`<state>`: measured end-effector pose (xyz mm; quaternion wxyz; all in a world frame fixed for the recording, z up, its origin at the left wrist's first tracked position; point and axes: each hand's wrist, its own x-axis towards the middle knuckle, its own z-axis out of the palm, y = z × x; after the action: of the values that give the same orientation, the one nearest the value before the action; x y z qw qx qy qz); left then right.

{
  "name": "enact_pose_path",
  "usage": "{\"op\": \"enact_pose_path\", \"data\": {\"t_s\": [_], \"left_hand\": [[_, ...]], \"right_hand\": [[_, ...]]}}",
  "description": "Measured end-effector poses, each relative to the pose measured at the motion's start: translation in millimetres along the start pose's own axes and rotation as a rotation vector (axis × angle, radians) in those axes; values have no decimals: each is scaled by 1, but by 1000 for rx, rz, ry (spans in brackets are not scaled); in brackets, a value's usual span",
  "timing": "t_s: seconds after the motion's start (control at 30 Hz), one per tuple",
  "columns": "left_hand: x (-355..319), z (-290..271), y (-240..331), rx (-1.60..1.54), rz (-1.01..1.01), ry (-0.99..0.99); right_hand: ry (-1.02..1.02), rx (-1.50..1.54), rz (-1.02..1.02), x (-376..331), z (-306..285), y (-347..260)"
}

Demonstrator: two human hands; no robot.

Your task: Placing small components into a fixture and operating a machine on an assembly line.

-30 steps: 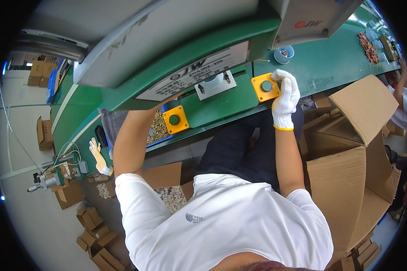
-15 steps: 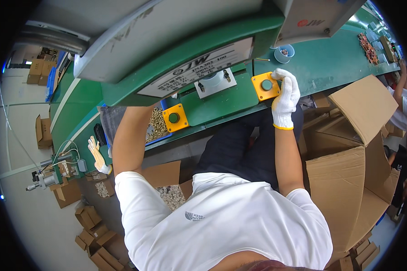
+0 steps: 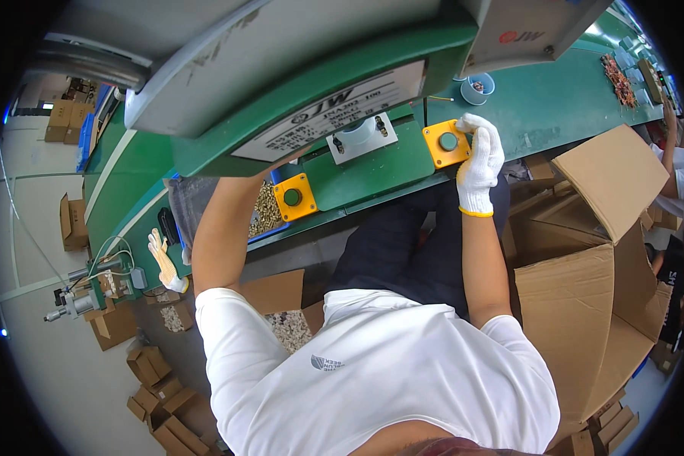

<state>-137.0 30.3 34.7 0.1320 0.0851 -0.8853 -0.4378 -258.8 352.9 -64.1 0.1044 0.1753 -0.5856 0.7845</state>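
Note:
My right hand, in a white knitted glove with a yellow cuff, rests against the right edge of a yellow button box with a round green button. Its fingers are extended and slightly bent, with nothing visible in them. My bare left forearm reaches up under the green press head, which hides the left hand and its fingers. Beside that arm are a second yellow button box and a blue-rimmed tray of small brass-coloured parts. A metal fixture plate sits on the green press base.
A light-blue cup stands on the green bench. Large open cartons crowd my right side. A loose glove and dark cloth lie at left. A box of pale parts is below; another person's arm shows far right.
My left forearm has shifted slightly to the right and further under the press head, covering some of the parts tray. The right hand stays at the button box.

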Motion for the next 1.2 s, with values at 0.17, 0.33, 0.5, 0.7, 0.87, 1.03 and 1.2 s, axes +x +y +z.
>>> {"op": "enact_pose_path", "data": {"t_s": [0.17,0.33,0.5,0.7,0.87,1.03,1.2], "left_hand": [[-1,-2,-2,0,-9,-31],[-18,-11,1,14,-35,-46],[-94,13,35,296,54,163],[-147,39,9,402,89,525],[-139,6,14,459,167,341],[-165,-59,-37,372,-256,459],[-186,-83,-47,608,-450,191]], "right_hand": [[2,19,12,2,0,0],[-65,-234,-234,0,2,-1],[-155,-526,-592,8,8,-23],[-180,-596,-669,1,12,-27],[-246,-602,-542,0,0,-12],[-69,-235,-232,-8,-1,4],[-78,-136,-151,-6,-8,10]]}}
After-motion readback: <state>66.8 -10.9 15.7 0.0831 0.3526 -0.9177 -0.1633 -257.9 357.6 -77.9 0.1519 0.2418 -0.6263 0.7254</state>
